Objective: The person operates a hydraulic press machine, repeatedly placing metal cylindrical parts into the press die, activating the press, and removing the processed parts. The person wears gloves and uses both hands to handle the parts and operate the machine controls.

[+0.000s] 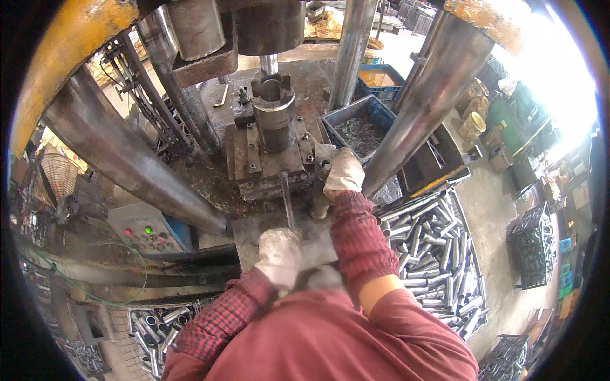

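Observation:
My left hand [278,254], in a white work glove, is closed at the near end of a thin metal rod [287,200]. That rod sticks out toward me from the base of a press fixture [274,120], a thick steel cylinder with a notched top bolted to a plate. Farther right, my right hand [344,173], also gloved, curls against a dark upright metal cylinder [320,190] beside the fixture. The glove hides part of that cylinder and most of the fingers. Above the fixture hangs the press ram [270,28].
Thick steel columns [426,101] surround the press. At the right lies a large bin of cut metal tubes [438,254]; more tubes [159,330] are at lower left. A blue crate [361,127] holds metal scrap. A control box [149,230] with lit buttons stands left.

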Motion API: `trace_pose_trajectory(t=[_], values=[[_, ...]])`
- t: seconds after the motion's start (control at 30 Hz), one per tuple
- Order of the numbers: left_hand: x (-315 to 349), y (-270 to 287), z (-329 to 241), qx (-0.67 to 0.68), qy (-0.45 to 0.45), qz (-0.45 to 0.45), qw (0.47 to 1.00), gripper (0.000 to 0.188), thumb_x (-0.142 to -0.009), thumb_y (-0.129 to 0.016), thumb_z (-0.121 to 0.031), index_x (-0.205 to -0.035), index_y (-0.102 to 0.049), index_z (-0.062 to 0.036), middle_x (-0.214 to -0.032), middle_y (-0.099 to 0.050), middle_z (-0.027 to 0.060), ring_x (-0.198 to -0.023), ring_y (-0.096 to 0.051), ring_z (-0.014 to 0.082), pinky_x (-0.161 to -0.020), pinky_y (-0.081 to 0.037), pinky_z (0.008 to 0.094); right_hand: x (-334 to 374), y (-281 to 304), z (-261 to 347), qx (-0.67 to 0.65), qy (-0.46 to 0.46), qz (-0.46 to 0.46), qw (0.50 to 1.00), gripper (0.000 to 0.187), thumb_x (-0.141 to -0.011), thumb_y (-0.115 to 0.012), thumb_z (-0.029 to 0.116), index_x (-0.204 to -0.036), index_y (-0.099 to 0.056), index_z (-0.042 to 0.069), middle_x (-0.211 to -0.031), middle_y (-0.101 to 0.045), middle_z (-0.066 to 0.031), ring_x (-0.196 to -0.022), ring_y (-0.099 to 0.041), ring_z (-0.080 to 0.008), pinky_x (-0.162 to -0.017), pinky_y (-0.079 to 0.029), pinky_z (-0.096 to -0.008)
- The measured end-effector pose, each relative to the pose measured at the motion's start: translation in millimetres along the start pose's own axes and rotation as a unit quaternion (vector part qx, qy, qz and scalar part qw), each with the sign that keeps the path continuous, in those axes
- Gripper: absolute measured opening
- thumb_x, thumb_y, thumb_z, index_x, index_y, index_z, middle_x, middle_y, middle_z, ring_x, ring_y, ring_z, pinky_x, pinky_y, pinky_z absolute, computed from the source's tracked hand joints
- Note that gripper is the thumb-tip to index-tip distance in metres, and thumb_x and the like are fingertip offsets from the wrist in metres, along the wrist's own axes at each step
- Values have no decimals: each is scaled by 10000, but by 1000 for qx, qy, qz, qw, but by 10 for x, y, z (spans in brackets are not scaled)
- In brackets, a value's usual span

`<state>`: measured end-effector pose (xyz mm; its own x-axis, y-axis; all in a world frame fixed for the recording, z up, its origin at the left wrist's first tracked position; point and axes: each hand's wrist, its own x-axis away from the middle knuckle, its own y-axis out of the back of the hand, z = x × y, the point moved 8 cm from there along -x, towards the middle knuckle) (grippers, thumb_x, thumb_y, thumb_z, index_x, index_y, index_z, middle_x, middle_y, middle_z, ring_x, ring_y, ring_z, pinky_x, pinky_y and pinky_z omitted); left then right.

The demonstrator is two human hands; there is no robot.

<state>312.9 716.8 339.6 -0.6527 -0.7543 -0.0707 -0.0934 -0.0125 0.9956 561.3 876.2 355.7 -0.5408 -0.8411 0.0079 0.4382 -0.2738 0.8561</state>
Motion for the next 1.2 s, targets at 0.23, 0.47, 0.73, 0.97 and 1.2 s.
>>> trace_pose_trajectory(t=[0.23,0.47,0.73,0.97,1.2], values=[[27,-122,113,124,-15,-22,992,255,-785,-729,-270,-910,-727,-48,-894,-659,183,-896,-670,399,-742,-508,564,-193,-198,-229,-106,48,-110,987,483,-1185,-530,526,-1313,-794,143,-1176,-835,-239,-1119,-798,-472,-963,-627,-575],[43,-27,27,21,-14,-67,997,147,-895,-697,-255,-921,-760,-125,-812,-701,110,-788,-717,340,-718,-540,513,-63,-122,-91,-116,119,-69,984,525,-1188,-529,566,-1335,-785,132,-1170,-828,-246,-1081,-799,-476,-912,-634,-575],[31,62,29,14,6,-7,1000,221,-918,-684,-281,-1011,-817,-130,-889,-759,106,-877,-758,321,-747,-550,504,-134,-88,-104,-75,166,-60,981,467,-1186,-572,504,-1383,-784,137,-1211,-837,-218,-1160,-790,-454,-974,-624,-545],[78,70,-54,-71,-40,20,996,224,-911,-699,-282,-1031,-813,-131,-917,-762,92,-877,-750,302,-729,-546,503,-3,-72,-45,-103,132,11,986,369,-1144,-629,342,-1398,-784,123,-1297,-825,-212,-1232,-791,-388,-1031,-619,-487],[61,-75,97,82,19,-35,996,198,-928,-680,-289,-982,-794,-136,-932,-756,120,-889,-734,350,-760,-533,533,13,59,233,93,314,28,944,292,-1157,-531,193,-1363,-712,94,-1117,-809,-224,-1086,-789,-435,-906,-606,-562]])
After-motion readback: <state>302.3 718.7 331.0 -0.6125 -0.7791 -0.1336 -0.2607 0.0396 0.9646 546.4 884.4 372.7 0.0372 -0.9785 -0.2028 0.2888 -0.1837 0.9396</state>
